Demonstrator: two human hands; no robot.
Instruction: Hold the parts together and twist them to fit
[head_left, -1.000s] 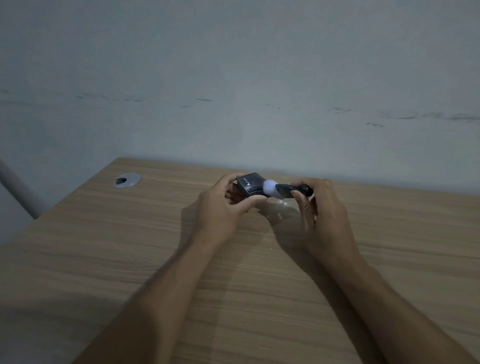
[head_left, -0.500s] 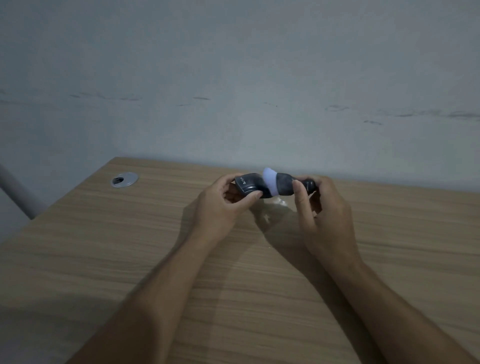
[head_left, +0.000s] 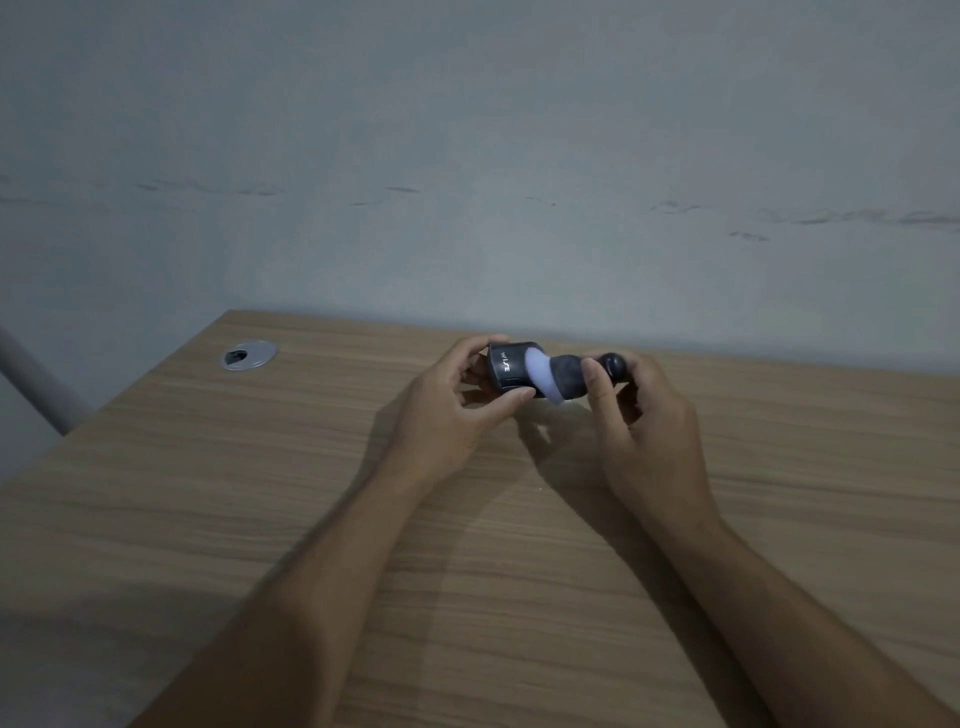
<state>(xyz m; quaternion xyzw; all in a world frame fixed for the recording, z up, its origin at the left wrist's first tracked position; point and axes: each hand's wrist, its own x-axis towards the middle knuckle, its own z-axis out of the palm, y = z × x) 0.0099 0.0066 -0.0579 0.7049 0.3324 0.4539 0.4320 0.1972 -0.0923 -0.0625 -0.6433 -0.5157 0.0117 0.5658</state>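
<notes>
Pale grey wall (head_left: 467, 156), scuffed in a faint line across its middle, stands behind a wood-grain bench (head_left: 208, 519) in dim light. From the head camera, both forearms reach out over the bench toward its far edge. Held between them, just above the surface, is a small dark device (head_left: 511, 368) with white lettering on its side; a whitish piece (head_left: 540, 374) sits at its middle and a dark rounded handle (head_left: 597, 366) runs off to the right. The left hand (head_left: 457, 410) curls round the lettered end, thumb underneath and fingers over the top. The right hand (head_left: 644, 415) pinches the handle end, thumb pressed against its near side. A round metal cable grommet (head_left: 248, 355) is set into the bench well to the left, and a grey pipe (head_left: 36, 384) slants past the left edge.
</notes>
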